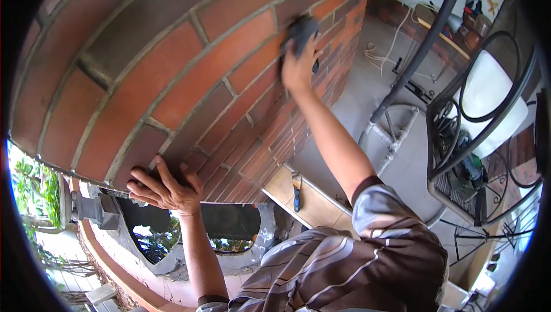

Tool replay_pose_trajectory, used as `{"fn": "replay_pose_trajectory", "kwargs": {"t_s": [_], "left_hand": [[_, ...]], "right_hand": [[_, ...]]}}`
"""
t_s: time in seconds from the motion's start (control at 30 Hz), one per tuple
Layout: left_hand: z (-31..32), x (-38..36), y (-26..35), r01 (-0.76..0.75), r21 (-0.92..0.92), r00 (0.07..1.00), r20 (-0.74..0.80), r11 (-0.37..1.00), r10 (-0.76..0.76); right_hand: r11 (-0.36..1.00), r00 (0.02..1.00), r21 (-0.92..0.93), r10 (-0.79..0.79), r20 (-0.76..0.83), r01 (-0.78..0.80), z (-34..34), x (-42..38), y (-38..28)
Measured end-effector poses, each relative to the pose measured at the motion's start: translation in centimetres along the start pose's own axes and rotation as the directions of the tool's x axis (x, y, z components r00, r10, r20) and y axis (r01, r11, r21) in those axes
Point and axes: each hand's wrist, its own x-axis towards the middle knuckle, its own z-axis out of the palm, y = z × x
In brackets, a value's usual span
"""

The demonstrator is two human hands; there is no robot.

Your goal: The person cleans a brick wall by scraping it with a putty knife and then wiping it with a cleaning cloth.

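Observation:
A red and brown brick wall (178, 71) with grey mortar joints fills the upper left of the head view. My left hand (169, 188) is open, its fingers spread against the wall's lower edge. Higher up and further right, my right hand (298, 74) closes on a dark pad-like thing (302, 32) and holds it at the brick face. That thing is smeared by motion, so I cannot tell its exact kind.
A small tool with a blue handle (297, 196) lies on a tan tiled ledge (321, 208) below. To the right stands a black metal chair (436, 174) with things on its seat. A white cord (379, 59) trails across the floor. Under the wall is dark water (229, 220).

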Motion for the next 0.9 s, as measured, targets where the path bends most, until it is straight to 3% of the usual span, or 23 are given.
{"fn": "replay_pose_trajectory", "kwargs": {"t_s": [0.03, 0.07, 0.13, 0.2, 0.23, 0.3, 0.4, 0.47, 0.5, 0.53, 0.6, 0.63, 0.77, 0.8, 0.87, 0.9], "left_hand": [[0.2, 0.1, 0.0, 0.002, 0.001, 1.0, -0.013, 1.0, -0.002], [0.3, 0.1, 0.0, 0.004, 0.006, 1.0, -0.015, 1.0, -0.004], [0.2, -0.1, -0.1, 0.009, 0.01, 1.0, -0.009, 1.0, -0.009], [0.3, 0.0, 0.0, 0.016, 0.014, 1.0, -0.009, 1.0, -0.016], [0.1, 0.0, 0.0, 0.016, 0.008, 1.0, -0.009, 1.0, -0.015], [0.3, 0.2, 0.0, 0.017, -0.001, 1.0, -0.023, 1.0, -0.017], [0.6, 0.2, -0.3, -0.022, 0.003, 0.999, -0.035, 1.0, 0.022], [0.4, 0.2, -0.4, -0.034, 0.017, 0.999, -0.014, 0.999, 0.034], [0.4, 0.3, -0.5, -0.038, 0.024, 0.999, -0.013, 0.999, 0.039], [0.5, 0.2, -0.6, -0.039, 0.035, 0.999, -0.01, 0.999, 0.039], [0.4, 0.1, -0.5, -0.033, 0.049, 0.999, -0.011, 0.998, 0.034], [0.5, 0.2, -0.4, -0.035, 0.043, 0.999, -0.027, 0.998, 0.036], [0.7, 0.6, -0.1, -0.047, 0.029, 0.997, -0.067, 0.998, 0.049], [0.6, 0.6, -0.1, -0.054, 0.029, 0.996, -0.064, 0.998, 0.056], [0.4, 0.8, 0.0, -0.063, 0.037, 0.996, -0.056, 0.997, 0.065], [0.3, 0.9, 0.1, -0.068, 0.039, 0.996, -0.049, 0.997, 0.07]], "right_hand": [[0.977, 0.958, -0.114, 0.203, 0.203, -0.183, -0.2, 1.3, 1.5], [0.907, 0.833, -0.257, 0.411, 0.37, -0.334, -1.0, 2.3, 2.6], [0.809, 0.599, -0.383, 0.587, 0.544, -0.446, -2.1, 0.9, 4.0], [0.937, 0.815, -0.126, 0.346, 0.464, -0.326, -0.4, -6.3, 4.8], [0.991, 0.966, 0.054, 0.108, 0.235, -0.123, 0.9, -11.2, 5.6], [0.997, 0.965, 0.007, -0.077, 0.25, 0.078, -0.8, -17.7, 2.9], [0.948, 0.933, -0.229, -0.137, 0.332, 0.221, -2.3, -17.3, 3.1], [0.964, 0.972, -0.229, -0.081, 0.222, 0.133, -1.0, -12.9, 5.2], [0.975, 0.99, -0.223, 0.022, 0.142, 0.011, 0.5, -10.4, 7.6], [0.963, 0.948, -0.203, 0.222, 0.226, -0.177, 0.0, -7.0, 8.2], [0.808, 0.723, -0.278, 0.589, 0.361, -0.52, -1.2, -0.3, 9.2], [0.737, 0.617, -0.369, 0.676, 0.404, -0.566, -2.2, 1.3, 8.8], [0.708, 0.65, -0.29, 0.706, 0.282, -0.644, -0.8, -2.9, 11.7], [0.696, 0.635, -0.252, 0.717, 0.286, -0.673, -0.7, -6.1, 12.0], [0.772, 0.75, -0.134, 0.635, 0.182, -0.621, -0.3, -13.5, 12.0], [0.778, 0.741, -0.127, 0.626, 0.241, -0.616, 0.9, -18.7, 14.8]]}}
